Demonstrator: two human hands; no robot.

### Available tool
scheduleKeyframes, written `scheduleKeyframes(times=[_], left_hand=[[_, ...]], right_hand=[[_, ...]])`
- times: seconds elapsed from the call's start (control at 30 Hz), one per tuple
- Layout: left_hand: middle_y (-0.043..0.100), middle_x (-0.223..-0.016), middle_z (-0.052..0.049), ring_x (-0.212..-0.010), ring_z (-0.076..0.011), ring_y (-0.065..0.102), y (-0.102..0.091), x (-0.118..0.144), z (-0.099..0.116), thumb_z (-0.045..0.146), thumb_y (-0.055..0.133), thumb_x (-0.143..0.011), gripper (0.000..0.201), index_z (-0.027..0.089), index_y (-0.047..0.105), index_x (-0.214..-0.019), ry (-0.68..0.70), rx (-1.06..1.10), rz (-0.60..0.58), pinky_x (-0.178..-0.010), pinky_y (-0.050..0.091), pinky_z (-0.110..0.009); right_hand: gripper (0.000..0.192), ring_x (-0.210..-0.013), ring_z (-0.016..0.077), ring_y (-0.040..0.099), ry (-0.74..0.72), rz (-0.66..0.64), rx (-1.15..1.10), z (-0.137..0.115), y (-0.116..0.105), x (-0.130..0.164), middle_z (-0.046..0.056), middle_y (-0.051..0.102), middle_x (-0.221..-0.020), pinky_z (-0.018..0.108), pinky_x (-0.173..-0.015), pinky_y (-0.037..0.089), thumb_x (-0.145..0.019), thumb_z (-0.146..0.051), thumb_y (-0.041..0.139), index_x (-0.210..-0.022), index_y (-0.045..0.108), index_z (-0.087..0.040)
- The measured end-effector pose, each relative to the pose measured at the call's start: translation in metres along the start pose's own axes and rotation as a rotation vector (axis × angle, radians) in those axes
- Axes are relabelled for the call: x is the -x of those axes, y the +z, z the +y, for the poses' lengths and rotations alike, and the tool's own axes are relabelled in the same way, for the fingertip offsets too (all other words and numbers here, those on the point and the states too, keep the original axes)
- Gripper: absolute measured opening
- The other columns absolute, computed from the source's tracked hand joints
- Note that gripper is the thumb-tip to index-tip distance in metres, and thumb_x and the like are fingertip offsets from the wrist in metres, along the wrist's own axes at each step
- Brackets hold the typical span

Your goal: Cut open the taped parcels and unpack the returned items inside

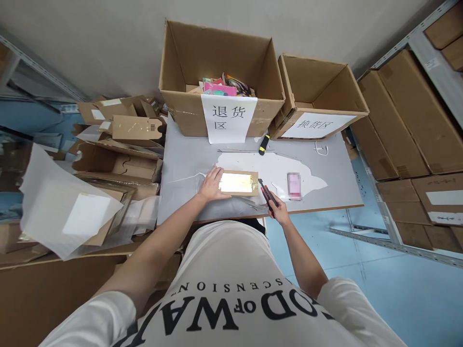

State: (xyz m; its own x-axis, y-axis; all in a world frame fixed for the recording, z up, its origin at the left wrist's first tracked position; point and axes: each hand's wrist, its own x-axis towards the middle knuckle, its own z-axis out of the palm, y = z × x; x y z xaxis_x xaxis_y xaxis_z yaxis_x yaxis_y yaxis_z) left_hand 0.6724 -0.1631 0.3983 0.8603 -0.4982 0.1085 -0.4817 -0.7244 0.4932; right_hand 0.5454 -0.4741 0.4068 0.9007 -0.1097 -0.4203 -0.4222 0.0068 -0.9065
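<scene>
A small brown cardboard box (238, 183) with a white label on top lies flat near the front of the grey table. My left hand (212, 184) grips its left end, thumb along the near edge and fingers over the far side. In my right hand (278, 209) is a red and black utility knife (266, 193), fingers wrapped round its handle. Its tip points at the right end of the box; whether it touches the cardboard I cannot tell. White sheeting (306, 170) spreads under and around the box.
A yellow and black cutter (264, 144) and a blurred pink phone-like object (294, 186) lie on the table (343, 178). Behind stand two open cartons, the left one (184, 113) holding colourful packages, the right one (325, 108) labelled. Opened boxes (115, 159) pile up at left; cartons (405, 130) fill shelves at right.
</scene>
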Motion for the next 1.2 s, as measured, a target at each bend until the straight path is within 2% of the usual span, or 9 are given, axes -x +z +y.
scheduleKeyframes(times=[0.3, 0.5, 0.73, 0.93, 1.1, 1.2], left_hand=[[0.042, -0.139, -0.020, -0.135, -0.0405, 0.032, -0.003, -0.002, 0.001, 0.060, 0.075, -0.052, 0.112, 0.012, 0.030, -0.143, 0.003, -0.019, -0.022, -0.113, 0.024, -0.052], [0.041, -0.140, -0.021, -0.135, -0.0402, 0.031, -0.003, -0.001, 0.003, 0.062, 0.075, -0.052, 0.114, 0.010, 0.031, -0.143, -0.033, -0.037, -0.043, -0.115, 0.019, -0.054], [0.041, -0.140, -0.021, -0.134, -0.0416, 0.032, -0.005, -0.002, 0.004, 0.062, 0.074, -0.052, 0.113, 0.012, 0.030, -0.143, -0.045, -0.049, -0.051, -0.114, 0.017, -0.057], [0.040, -0.141, -0.021, -0.135, -0.0409, 0.031, -0.003, -0.002, 0.002, 0.060, 0.074, -0.053, 0.112, 0.012, 0.029, -0.143, -0.032, -0.029, -0.047, -0.114, 0.018, -0.055], [0.039, -0.142, -0.020, -0.137, -0.0406, 0.028, 0.000, -0.002, 0.001, 0.059, 0.076, -0.051, 0.114, 0.013, 0.028, -0.144, -0.028, 0.013, -0.039, -0.114, 0.022, -0.053], [0.039, -0.141, -0.020, -0.138, -0.0402, 0.027, 0.001, -0.002, 0.001, 0.060, 0.076, -0.051, 0.115, 0.013, 0.027, -0.144, -0.016, 0.030, -0.015, -0.113, 0.023, -0.053]], right_hand=[[0.079, -0.035, 0.0057, 0.040, 0.037, -0.055, 0.137, -0.005, -0.015, 0.004, -0.004, 0.055, -0.063, 0.020, -0.030, 0.031, -0.078, -0.056, 0.062, -0.144, 0.037, -0.021], [0.077, -0.033, 0.0071, 0.038, 0.039, -0.102, 0.197, -0.003, -0.024, 0.011, -0.005, 0.051, -0.055, 0.020, -0.028, 0.030, -0.079, -0.055, 0.061, -0.143, 0.039, -0.020], [0.075, -0.034, 0.0067, 0.039, 0.081, -0.112, 0.234, -0.003, -0.034, 0.026, -0.005, 0.050, -0.056, 0.019, -0.028, 0.029, -0.078, -0.053, 0.062, -0.141, 0.041, -0.018], [0.075, -0.034, 0.0058, 0.038, 0.091, -0.158, 0.237, 0.003, -0.032, 0.034, -0.005, 0.051, -0.059, 0.019, -0.029, 0.029, -0.080, -0.055, 0.059, -0.143, 0.040, -0.019], [0.075, -0.035, 0.0063, 0.040, 0.084, -0.137, 0.205, 0.011, -0.031, 0.039, -0.004, 0.054, -0.062, 0.020, -0.030, 0.031, -0.079, -0.057, 0.058, -0.143, 0.039, -0.021], [0.073, -0.037, 0.0073, 0.042, 0.058, -0.029, 0.179, 0.018, -0.037, 0.045, -0.003, 0.056, -0.066, 0.020, -0.032, 0.032, -0.080, -0.059, 0.055, -0.142, 0.039, -0.022]])
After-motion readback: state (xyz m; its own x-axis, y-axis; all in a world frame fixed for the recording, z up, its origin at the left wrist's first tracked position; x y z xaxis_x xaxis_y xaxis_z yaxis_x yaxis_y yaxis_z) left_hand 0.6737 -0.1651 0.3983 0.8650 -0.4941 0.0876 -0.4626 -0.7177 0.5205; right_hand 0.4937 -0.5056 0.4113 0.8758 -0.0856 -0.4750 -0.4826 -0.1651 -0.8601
